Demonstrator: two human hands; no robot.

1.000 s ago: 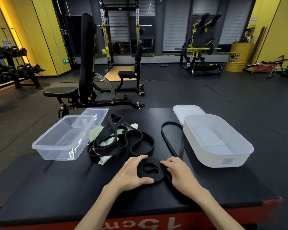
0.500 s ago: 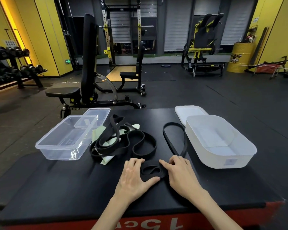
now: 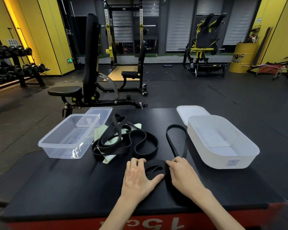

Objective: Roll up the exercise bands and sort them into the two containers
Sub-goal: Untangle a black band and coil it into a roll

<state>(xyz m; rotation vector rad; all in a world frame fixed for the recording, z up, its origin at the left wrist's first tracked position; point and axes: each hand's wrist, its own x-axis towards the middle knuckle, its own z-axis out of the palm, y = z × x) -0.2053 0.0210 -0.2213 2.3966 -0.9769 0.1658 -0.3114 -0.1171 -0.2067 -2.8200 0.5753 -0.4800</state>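
Coil of black band (image 3: 155, 169) gone from round disc to squashed oval; my left grip (image 3: 138, 176), right grip (image 3: 184, 176) clamped round it; likely needs retightening, tail (image 3: 184, 145) unrolled.

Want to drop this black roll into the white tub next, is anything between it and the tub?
Nothing visible blocks it. Between the roll and the white tub lie only bare mat and the band's own unrolled tail; the tub is open.

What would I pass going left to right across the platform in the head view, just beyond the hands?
Clear container → tangled pile of bands → half-rolled band's loose loop → white container.
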